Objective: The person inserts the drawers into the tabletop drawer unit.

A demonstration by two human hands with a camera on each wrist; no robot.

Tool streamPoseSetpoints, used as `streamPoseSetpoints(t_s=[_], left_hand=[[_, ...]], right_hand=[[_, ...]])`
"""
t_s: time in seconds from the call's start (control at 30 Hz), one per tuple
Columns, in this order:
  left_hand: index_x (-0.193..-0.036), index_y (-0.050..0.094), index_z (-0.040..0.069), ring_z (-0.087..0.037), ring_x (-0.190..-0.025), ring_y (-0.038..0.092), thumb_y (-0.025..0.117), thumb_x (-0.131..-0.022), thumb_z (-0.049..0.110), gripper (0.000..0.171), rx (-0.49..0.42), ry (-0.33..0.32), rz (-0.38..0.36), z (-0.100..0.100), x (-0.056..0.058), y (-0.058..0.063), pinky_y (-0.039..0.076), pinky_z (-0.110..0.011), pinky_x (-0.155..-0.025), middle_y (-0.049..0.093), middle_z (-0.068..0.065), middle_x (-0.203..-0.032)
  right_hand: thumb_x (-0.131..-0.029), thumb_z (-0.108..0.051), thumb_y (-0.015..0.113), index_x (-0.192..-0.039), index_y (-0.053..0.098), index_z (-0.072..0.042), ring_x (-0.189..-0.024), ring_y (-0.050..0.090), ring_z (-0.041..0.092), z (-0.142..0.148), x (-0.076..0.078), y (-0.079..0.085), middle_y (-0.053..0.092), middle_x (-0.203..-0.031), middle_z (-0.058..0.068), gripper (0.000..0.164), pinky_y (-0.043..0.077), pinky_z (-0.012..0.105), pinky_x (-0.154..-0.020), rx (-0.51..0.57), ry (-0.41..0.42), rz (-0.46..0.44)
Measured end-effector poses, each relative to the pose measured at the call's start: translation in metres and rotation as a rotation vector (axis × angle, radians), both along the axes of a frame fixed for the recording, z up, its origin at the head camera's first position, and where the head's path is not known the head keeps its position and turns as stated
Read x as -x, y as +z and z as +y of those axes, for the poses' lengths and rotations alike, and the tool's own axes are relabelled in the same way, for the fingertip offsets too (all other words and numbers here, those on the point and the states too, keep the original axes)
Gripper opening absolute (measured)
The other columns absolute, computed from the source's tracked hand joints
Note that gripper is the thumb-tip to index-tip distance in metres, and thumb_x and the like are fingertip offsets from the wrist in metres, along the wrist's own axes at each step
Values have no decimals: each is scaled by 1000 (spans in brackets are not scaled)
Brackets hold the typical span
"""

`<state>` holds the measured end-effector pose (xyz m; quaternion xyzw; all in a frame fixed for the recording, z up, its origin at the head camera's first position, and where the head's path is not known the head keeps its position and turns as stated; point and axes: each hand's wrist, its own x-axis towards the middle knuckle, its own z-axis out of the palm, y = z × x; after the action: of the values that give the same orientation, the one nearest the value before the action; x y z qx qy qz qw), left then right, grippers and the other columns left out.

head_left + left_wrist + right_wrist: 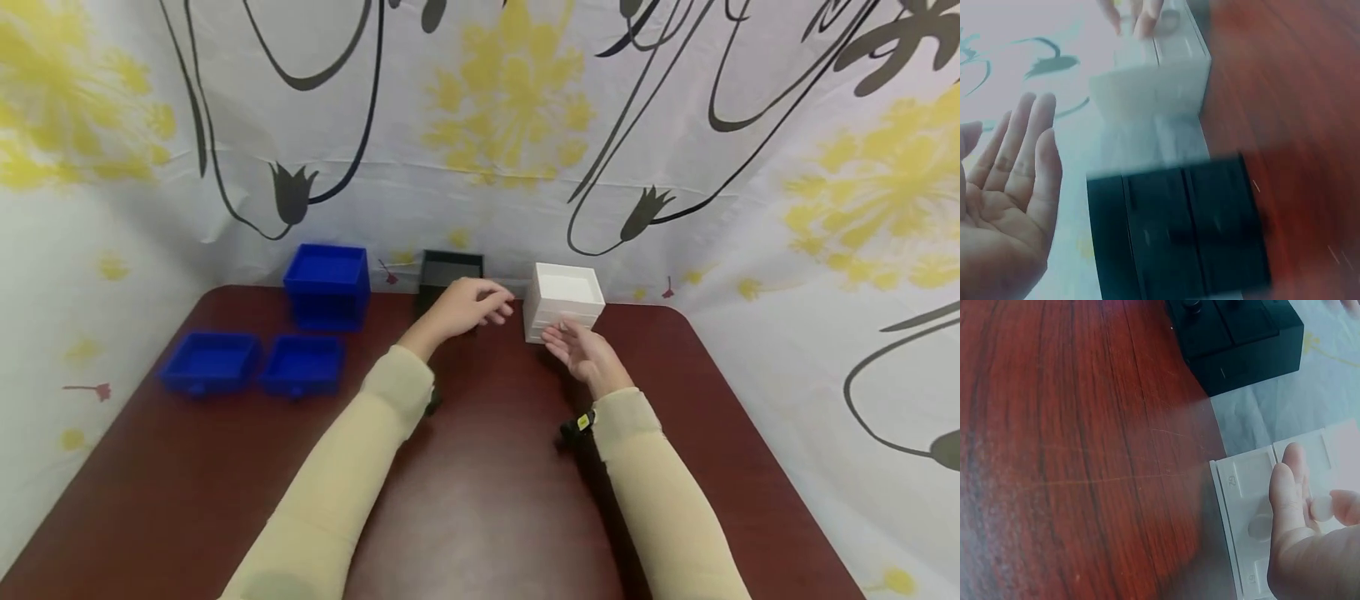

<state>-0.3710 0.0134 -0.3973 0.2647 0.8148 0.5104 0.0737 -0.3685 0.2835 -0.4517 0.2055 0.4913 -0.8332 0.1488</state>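
At the back right of the table stands a small white drawer cabinet [570,287] with an open tray top. My right hand [588,354] is at its front; in the right wrist view the thumb and fingers lie on either side of a round white knob [1322,508] and appear to pinch it. A second knob [1260,527] shows on the drawer beside it. My left hand [468,307] is in the air before a black drawer cabinet [450,268], holding nothing. Its fingers [1022,150] are extended in the left wrist view, beside the blurred black cabinet [1179,234].
To the left stands a blue cabinet [327,279] with an open front. Two blue drawers, one [212,360] farther left and one [303,365] nearer the middle, lie on the dark red table [480,500]. A patterned cloth [480,125] hangs behind the table.
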Motion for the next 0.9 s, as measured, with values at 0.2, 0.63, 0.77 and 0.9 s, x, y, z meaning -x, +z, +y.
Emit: streamPoseSetpoints(t_s=[0.2,0.63,0.77,0.9], left_hand=[[-120,72,11,-19,-88,73,52,-108,33,32,20,76,-136,-69,-31,-18,57,-48,-88,76,-6,-101],[-112,67,-10,-13,-75,69,46,-109,34,49,199,465,-456,-241,-108,-35,57,-41,-81,74,-7,-88],[-126,60,-13,-16,-82,71,45,-109,38,55,185,450,-569,-264,-118,-49,59,-41,-77,74,-12,-98],[-135,54,-14,-19,-91,73,47,-109,39,60,89,423,-633,-272,-122,-65,61,-40,-77,74,-14,-105]], right_hand=[[-107,-20,53,-108,54,-4,-93,72,20,10,-2,0,74,-94,10,16,44,33,-108,47,5,-1],[-106,-23,56,-105,56,-4,-93,73,21,17,-4,-1,74,-95,11,19,51,32,-101,112,25,-10],[-106,-23,55,-104,56,-4,-94,73,20,13,-4,-3,74,-95,11,19,54,31,-97,123,46,-6],[-106,-23,57,-104,58,-4,-95,72,21,2,-3,-3,74,-95,11,19,53,32,-99,137,57,-8]])
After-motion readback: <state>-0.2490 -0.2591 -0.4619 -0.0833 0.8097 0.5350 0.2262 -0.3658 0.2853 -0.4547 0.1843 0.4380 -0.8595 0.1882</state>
